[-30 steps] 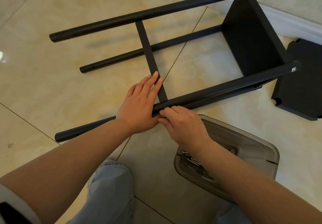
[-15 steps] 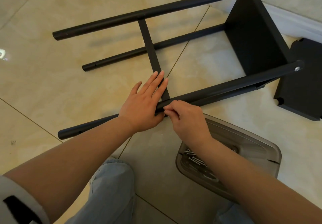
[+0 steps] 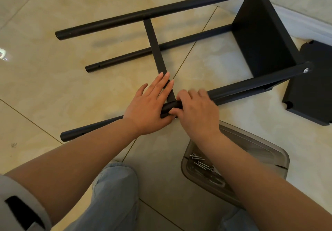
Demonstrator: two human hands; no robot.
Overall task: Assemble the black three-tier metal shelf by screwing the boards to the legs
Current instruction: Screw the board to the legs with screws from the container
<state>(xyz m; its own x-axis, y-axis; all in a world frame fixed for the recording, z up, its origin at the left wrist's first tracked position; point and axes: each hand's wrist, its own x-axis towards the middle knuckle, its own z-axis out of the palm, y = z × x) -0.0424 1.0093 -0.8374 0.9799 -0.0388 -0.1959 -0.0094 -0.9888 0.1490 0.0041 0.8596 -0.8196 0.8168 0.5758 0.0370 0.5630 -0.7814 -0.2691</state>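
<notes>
Shelf frame [image 3: 258, 32] lying sideways on floor [image 3: 53, 86], centre to 1 o'clock. Left hand [image 3: 149, 108] flat, fingers straight on middle board [image 3: 154, 45]. Right hand [image 3: 197, 112] curled round near leg [image 3: 251, 83]. Screws [image 3: 200, 163] in tray [image 3: 269, 157], 5 o'clock.

You'll find no text, label, brand, number or sign that can be read on anything in view.
</notes>
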